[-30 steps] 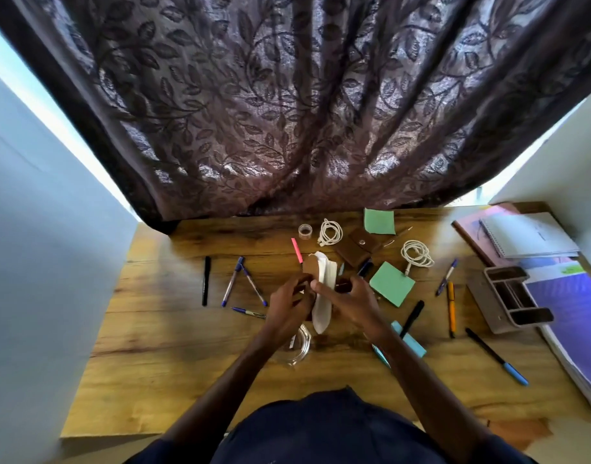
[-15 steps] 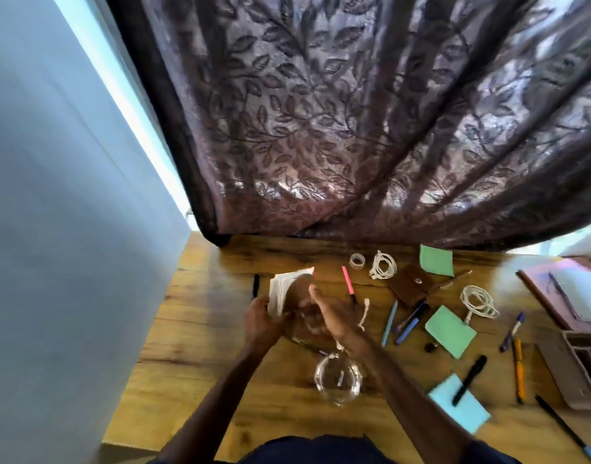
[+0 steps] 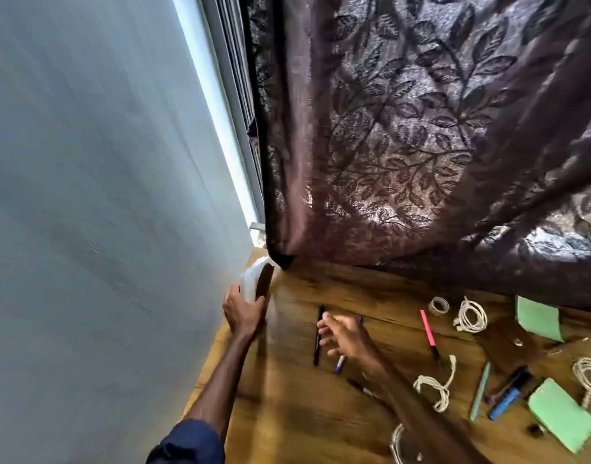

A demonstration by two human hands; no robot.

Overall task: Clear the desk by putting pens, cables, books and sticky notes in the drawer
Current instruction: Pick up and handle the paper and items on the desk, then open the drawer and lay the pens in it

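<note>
While the left hand (image 3: 243,313) grasps a small book (image 3: 255,284), the released right hand (image 3: 346,336) hovers beside the black pen (image 3: 318,334), lying lengthwise up the frame.

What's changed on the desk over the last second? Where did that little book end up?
The small brown-covered, white-paged notebook left the desk centre, where both hands held it; the left hand alone now grips it at the far left edge of the wooden desk, by the wall. The right hand let go and hovers open over the black pen. Pens, white cables and green sticky notes lie as before.
</note>
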